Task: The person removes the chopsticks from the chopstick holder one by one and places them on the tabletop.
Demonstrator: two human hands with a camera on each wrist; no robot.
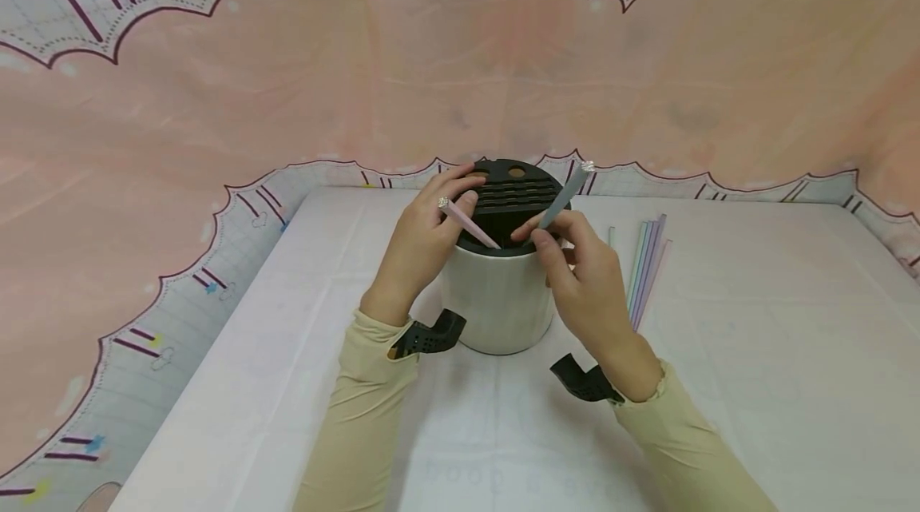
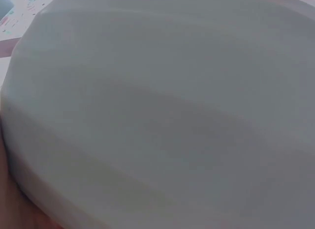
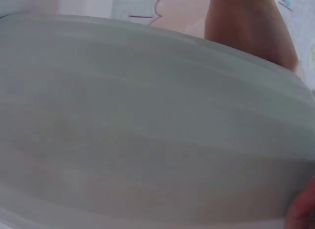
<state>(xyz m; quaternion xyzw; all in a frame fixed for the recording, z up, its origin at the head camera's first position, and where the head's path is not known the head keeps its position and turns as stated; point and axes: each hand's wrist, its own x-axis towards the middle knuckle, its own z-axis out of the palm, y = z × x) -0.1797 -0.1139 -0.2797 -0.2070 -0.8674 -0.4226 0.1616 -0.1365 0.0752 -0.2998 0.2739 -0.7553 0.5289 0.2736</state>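
Observation:
A round white pen holder (image 1: 497, 300) with a black slotted top (image 1: 513, 194) stands on the table. My left hand (image 1: 424, 236) holds it at the upper left, fingers bent over the top's edge and thumb near the rim. A pink pen (image 1: 470, 224) with a sparkly end leans left out of the front compartment, close by that thumb. With thumb and fingers my right hand (image 1: 585, 272) pinches a grey-blue pen (image 1: 564, 199), sparkly end up, its lower part hidden at the front right opening. The holder's pale wall (image 2: 157, 111) fills most of both wrist views.
Several thin pastel sticks (image 1: 647, 268) lie side by side on the white table (image 1: 776, 352), right of the holder and partly behind my right hand. A peach patterned cloth (image 1: 460, 73) rises behind the table.

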